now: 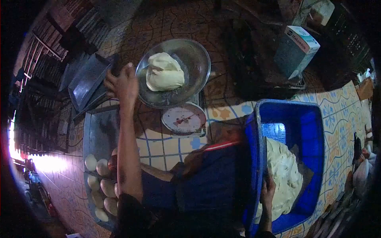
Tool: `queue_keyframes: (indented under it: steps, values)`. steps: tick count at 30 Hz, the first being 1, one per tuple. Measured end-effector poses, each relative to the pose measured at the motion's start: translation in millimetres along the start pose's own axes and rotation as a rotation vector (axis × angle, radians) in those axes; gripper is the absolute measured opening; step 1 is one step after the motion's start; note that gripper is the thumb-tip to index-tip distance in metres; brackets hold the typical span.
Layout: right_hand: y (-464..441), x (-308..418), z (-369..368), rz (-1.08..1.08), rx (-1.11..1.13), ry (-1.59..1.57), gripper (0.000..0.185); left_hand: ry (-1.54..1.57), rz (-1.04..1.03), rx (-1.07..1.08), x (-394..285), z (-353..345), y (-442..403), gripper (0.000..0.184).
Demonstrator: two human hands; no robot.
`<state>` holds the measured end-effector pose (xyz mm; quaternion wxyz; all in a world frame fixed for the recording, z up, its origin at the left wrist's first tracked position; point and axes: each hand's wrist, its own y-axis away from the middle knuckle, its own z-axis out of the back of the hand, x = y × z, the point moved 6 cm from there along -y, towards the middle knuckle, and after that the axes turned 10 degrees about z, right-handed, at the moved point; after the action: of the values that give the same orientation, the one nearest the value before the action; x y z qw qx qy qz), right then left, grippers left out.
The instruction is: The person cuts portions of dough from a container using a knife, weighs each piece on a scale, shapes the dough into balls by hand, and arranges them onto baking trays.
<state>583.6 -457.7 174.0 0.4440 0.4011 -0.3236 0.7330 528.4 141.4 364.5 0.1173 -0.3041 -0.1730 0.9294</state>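
Note:
My left hand [126, 85] is raised at the left rim of a round metal bowl [198, 71], fingers spread and holding nothing. A lump of pale dough [164, 73] lies in the bowl, which rests on a dial scale [183, 119]. My right hand [268, 188] is at the left side of a blue tub [317, 158], beside a large mass of dough [281, 174]. Its fingers are curled round something dark and narrow that I cannot make out.
A metal tray [99, 131] with several dough balls [109, 188] stands at the left, below empty-looking metal pans [87, 83]. A carton [297, 51] stands at the upper right beside dark crates. Patterned tiles [158, 148] cover the surface.

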Motion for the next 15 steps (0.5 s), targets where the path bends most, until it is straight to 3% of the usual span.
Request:
queue_keyframes:
  steps: [1,3,7,9,11,13,15]
  values:
    - [1.3,2.2,1.8,-0.008,-0.009,-0.008,0.046,0.027,0.036,-0.051,12.4,6.7,0.7,0.045]
    - [8.2,-0.4,7.3,-0.282,-0.009,-0.231,0.045,0.196,0.041,-0.102,27.3,17.9,23.2,0.034]
    - [6.8,-17.1,30.3,-0.197,-0.161,-0.176,0.045,0.697,-0.070,-0.086,35.1,37.8,117.7,0.014]
    - [6.9,-34.7,45.4,-0.210,-0.265,-0.084,0.044,0.885,0.083,0.208,58.7,16.5,170.5,0.015]
    - [4.4,-26.6,51.4,-0.244,-0.266,-0.095,0.044,0.745,0.182,0.444,59.7,8.8,224.3,0.016]
    - [1.5,-16.1,52.5,-0.254,-0.251,-0.092,0.043,0.610,-0.061,0.615,40.7,6.7,264.8,0.017]
    - [1.3,-21.6,52.2,-0.232,-0.237,-0.033,0.042,0.634,0.032,0.756,32.3,3.5,283.9,0.015]
